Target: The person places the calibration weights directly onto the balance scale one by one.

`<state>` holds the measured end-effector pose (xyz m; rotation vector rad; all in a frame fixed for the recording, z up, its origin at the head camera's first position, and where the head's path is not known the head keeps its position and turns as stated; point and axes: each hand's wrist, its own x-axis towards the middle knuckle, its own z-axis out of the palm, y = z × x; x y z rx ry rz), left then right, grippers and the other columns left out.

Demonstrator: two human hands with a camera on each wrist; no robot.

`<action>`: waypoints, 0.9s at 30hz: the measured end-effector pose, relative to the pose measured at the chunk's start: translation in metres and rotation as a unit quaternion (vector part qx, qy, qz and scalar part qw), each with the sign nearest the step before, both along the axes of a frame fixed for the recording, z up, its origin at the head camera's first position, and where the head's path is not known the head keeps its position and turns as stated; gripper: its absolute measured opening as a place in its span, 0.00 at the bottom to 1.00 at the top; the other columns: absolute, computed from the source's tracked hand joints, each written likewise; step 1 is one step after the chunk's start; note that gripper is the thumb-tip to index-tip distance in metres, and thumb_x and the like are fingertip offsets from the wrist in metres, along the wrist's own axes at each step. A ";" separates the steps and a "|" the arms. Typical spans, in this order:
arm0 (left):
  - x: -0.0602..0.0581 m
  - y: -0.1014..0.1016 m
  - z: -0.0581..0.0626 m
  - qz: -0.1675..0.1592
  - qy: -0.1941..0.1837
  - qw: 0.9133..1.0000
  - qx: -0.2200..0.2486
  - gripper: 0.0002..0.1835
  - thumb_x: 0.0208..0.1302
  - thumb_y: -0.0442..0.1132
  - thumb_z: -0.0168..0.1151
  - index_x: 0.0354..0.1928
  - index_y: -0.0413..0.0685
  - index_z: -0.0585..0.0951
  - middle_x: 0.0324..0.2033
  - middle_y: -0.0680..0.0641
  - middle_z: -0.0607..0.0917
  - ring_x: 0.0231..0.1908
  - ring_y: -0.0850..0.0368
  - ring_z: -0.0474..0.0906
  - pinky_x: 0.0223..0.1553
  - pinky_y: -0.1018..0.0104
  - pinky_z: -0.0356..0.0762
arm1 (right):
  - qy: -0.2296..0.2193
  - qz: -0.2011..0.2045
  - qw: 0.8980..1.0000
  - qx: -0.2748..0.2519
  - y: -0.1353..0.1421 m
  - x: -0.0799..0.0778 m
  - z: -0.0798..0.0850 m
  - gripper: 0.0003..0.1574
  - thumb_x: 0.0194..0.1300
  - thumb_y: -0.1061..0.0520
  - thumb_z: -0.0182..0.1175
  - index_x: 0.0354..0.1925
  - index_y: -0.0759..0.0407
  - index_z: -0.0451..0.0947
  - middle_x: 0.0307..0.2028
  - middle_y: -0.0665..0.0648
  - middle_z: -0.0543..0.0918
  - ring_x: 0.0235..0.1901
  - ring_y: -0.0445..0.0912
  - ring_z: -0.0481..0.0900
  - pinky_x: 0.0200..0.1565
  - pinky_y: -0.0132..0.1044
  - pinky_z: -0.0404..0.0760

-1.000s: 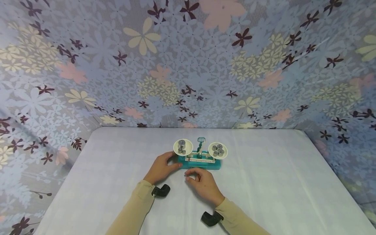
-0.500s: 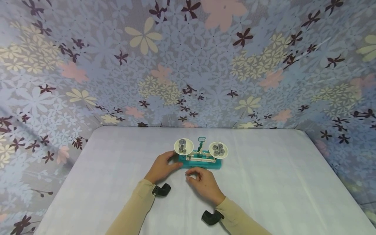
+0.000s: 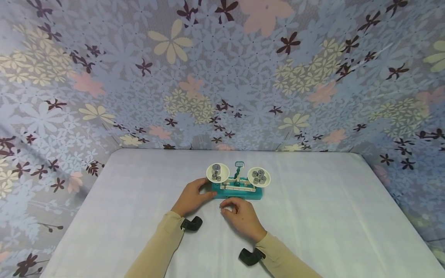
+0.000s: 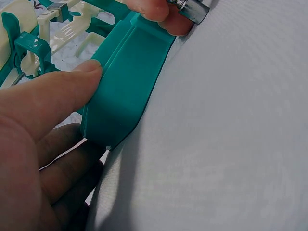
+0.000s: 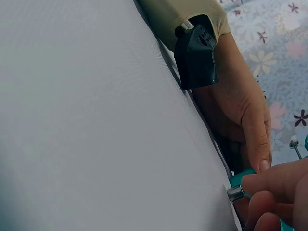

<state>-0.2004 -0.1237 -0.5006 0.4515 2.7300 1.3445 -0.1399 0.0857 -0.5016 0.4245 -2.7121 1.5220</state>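
A teal balance scale (image 3: 240,195) with two cream pans stands on the table in the head view. My left hand (image 3: 190,197) grips the left end of its base, the thumb on the front side and the fingers at the end and behind. Just in front of the base, my right hand (image 3: 242,218) pinches a small metal weight (image 5: 236,193) between thumb and fingertips, close to the tabletop. Several silver weights (image 3: 216,168) sit in the left pan (image 3: 225,176). The right pan (image 3: 267,181) also bears several weights (image 3: 261,173).
A pale cloth covers the table (image 3: 333,216). Behind and beside it hangs a flowered fabric wall (image 3: 243,77). Black camera mounts (image 3: 192,224) are strapped at both wrists, over beige sleeves.
Both hands keep their places at the scale, and the weights stay in the pans. The head view has shifted very slightly.
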 end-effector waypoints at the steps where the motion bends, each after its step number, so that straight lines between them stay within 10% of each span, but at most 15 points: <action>1: 0.000 0.000 0.000 -0.001 0.003 1.000 0.000 0.34 0.62 0.50 0.71 0.66 0.39 0.76 0.63 0.40 0.78 0.67 0.42 0.71 0.70 0.47 0.65 | 0.001 0.000 1.000 0.000 0.000 0.000 0.000 0.07 0.62 0.62 0.70 0.39 0.53 0.87 0.33 0.47 0.85 0.18 0.37 0.67 0.21 0.30 0.67; 27: 0.004 0.002 0.003 0.003 -0.007 1.000 -0.002 0.33 0.63 0.50 0.70 0.66 0.41 0.76 0.64 0.42 0.78 0.68 0.44 0.69 0.71 0.47 0.64 | -0.013 0.002 1.000 -0.006 0.002 0.002 0.002 0.05 0.65 0.60 0.68 0.38 0.50 0.87 0.25 0.42 0.78 0.20 0.37 0.67 0.23 0.29 0.69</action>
